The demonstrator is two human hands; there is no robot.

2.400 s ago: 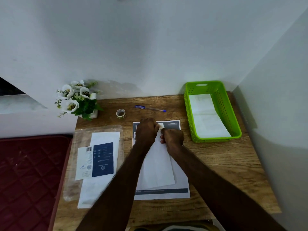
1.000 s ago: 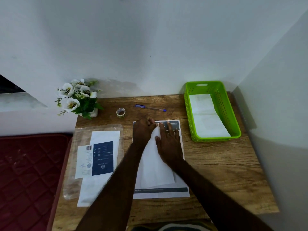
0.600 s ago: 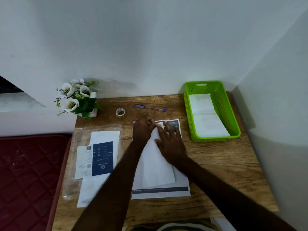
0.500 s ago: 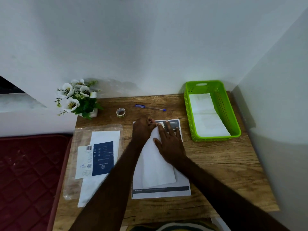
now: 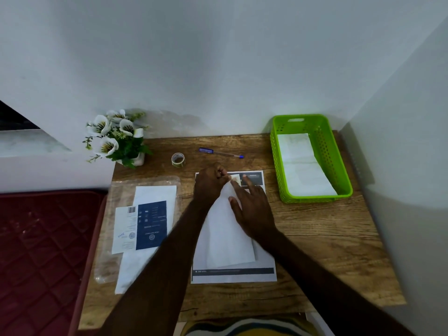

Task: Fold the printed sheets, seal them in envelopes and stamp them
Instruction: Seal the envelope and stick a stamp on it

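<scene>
White paper envelope (image 5: 228,236) (atop printed sheet (image 5: 263,275)); my left hand (image 5: 209,184) pinches its far end; my right hand (image 5: 252,209), fingers spread, presses it flat.

The right hand (image 5: 252,209) is a fist at first. Now it lies flat on the white envelope (image 5: 228,238) with its fingers spread out. The left hand (image 5: 209,184) seems to pinch the envelope's top end a bit more tightly.

Colours and patterns, tabletop (image 5: 315,229) items

Wood-grain brown tabletop; lime-green perforated basket (image 5: 339,166); white envelope (image 5: 228,238); navy-banded printed sheet (image 5: 264,272); blue pen (image 5: 220,153); maroon quilted mattress (image 5: 41,243).
</scene>
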